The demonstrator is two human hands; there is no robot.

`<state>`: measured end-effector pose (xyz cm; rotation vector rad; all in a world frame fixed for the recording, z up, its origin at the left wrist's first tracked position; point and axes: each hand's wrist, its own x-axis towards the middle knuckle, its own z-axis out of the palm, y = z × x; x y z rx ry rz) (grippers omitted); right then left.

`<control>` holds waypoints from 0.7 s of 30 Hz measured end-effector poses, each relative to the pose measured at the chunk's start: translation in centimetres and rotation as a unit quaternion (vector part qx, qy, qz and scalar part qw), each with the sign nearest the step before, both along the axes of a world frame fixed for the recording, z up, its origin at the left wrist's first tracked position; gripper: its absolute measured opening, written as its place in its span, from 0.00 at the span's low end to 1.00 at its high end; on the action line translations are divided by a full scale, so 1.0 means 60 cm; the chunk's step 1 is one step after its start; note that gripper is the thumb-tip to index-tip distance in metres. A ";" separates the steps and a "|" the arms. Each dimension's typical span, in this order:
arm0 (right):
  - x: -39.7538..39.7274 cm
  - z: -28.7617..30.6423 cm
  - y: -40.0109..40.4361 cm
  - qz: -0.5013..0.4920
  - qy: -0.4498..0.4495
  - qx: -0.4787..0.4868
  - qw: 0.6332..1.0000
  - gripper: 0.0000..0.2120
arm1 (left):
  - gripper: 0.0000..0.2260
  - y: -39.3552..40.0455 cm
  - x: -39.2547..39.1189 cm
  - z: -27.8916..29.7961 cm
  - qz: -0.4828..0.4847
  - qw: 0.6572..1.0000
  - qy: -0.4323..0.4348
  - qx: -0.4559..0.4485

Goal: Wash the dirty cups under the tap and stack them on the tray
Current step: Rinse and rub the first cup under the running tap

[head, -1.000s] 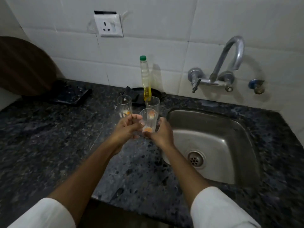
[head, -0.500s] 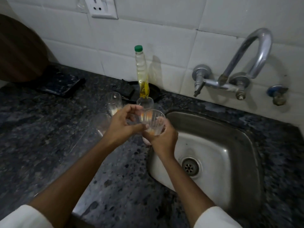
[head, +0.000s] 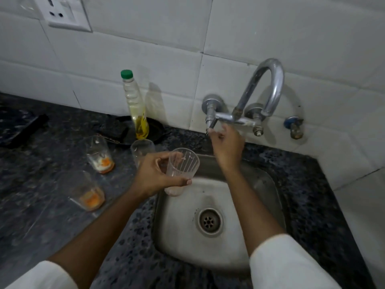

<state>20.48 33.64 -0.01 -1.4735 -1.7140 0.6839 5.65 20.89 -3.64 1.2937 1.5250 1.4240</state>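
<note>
left hand (head: 155, 176) fingers grip a ribbed cup (head: 182, 170) over the sink (head: 268, 184); right hand (head: 227, 143) fingers, loosely curled, reach the tap handle (head: 210, 119).

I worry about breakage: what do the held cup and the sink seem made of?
The held cup looks like clear plastic or glass; it is see-through with ribbed walls, and the picture cannot settle which. The sink looks like brushed stainless steel: dull grey metal with soft reflections.

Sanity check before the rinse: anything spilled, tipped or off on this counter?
Nothing spilled or tipped. Three cups stand upright on the counter; two hold orange residue. The left hand holds a cup over the sink; no water runs from the tap.
</note>
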 end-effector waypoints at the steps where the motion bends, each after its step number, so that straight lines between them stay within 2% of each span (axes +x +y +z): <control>1: -0.020 0.004 0.008 -0.021 -0.048 0.044 0.998 0.15 | 0.30 0.003 0.002 -0.005 0.000 1.000 -0.001 -0.006; 5: -0.050 0.007 0.029 -0.054 -0.136 0.099 0.984 0.12 | 0.28 0.012 0.006 -0.020 0.000 1.000 -0.007 -0.008; 9: -0.050 0.004 0.039 -0.027 -0.228 0.143 0.963 0.12 | 0.27 0.023 0.010 -0.023 -0.014 1.000 -0.017 -0.005; 15: -0.055 -0.002 0.050 -0.005 -0.305 0.183 0.935 0.14 | 0.26 0.033 0.015 -0.015 -0.045 0.999 0.013 0.013; 21: -0.060 -0.006 0.051 0.005 -0.367 0.193 0.910 0.09 | 0.27 0.040 0.014 -0.027 -0.071 0.997 0.012 0.020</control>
